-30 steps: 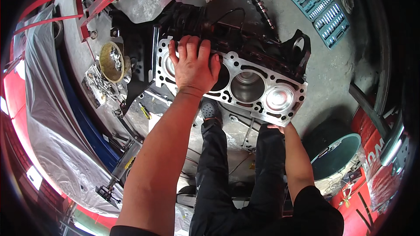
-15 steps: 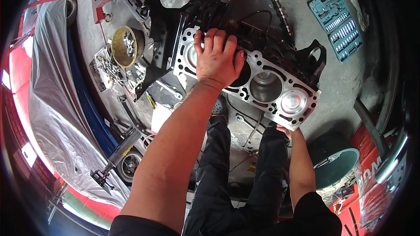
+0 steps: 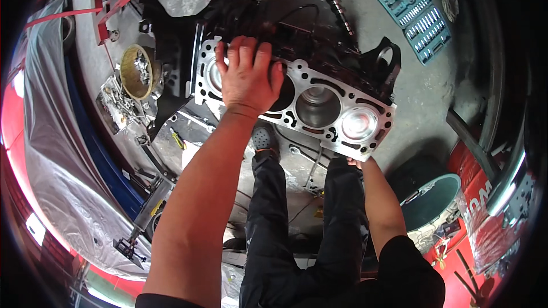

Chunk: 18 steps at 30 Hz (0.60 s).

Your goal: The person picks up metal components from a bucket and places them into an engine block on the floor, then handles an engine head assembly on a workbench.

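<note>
A black engine block [image 3: 365,74] with a silver top face and cylinder bores spans the middle. My left hand [image 3: 247,80] lies over its left half, fingers curled over the back edge and thumb apart, covering part of two bores. My right hand [image 3: 355,162] is at the underside of the right front corner, fingers curled and mostly hidden, so what they hold is unclear. Piston crowns [image 3: 359,124] show in the end bores.
Behind lie a camshaft [image 3: 334,8] and a teal socket case [image 3: 411,8]. Left are a metal bowl [image 3: 130,74], loose tools [image 3: 111,105], red steel framing [image 3: 123,0] and a covered panel [image 3: 54,137]. A green tub [image 3: 434,205] stands right. My shoe [image 3: 264,136] is below the block.
The camera's view shifted right and back again. Both hands stay in the same places on the engine block, which shows no clear movement against its surroundings.
</note>
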Available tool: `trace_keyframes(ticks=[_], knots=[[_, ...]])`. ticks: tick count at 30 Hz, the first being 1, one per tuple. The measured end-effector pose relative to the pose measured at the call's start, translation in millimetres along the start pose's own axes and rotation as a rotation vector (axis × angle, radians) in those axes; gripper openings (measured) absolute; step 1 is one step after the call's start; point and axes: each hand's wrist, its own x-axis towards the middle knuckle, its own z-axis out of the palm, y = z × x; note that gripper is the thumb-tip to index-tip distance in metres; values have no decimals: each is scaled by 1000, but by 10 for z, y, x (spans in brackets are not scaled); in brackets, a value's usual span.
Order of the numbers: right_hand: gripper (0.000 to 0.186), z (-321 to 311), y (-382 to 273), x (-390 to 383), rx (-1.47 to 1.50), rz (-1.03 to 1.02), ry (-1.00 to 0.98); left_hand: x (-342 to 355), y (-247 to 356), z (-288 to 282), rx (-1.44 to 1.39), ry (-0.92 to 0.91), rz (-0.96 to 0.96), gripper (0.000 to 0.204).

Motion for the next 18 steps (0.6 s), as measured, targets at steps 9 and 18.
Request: trace_keyframes(ticks=[9, 18], knots=[[46, -242, 388, 271, -164, -92, -11, 18, 60, 8, 21, -18, 12, 36], [37, 36, -52, -7, -55, 37, 23, 4, 43, 24, 33, -13, 19, 37]])
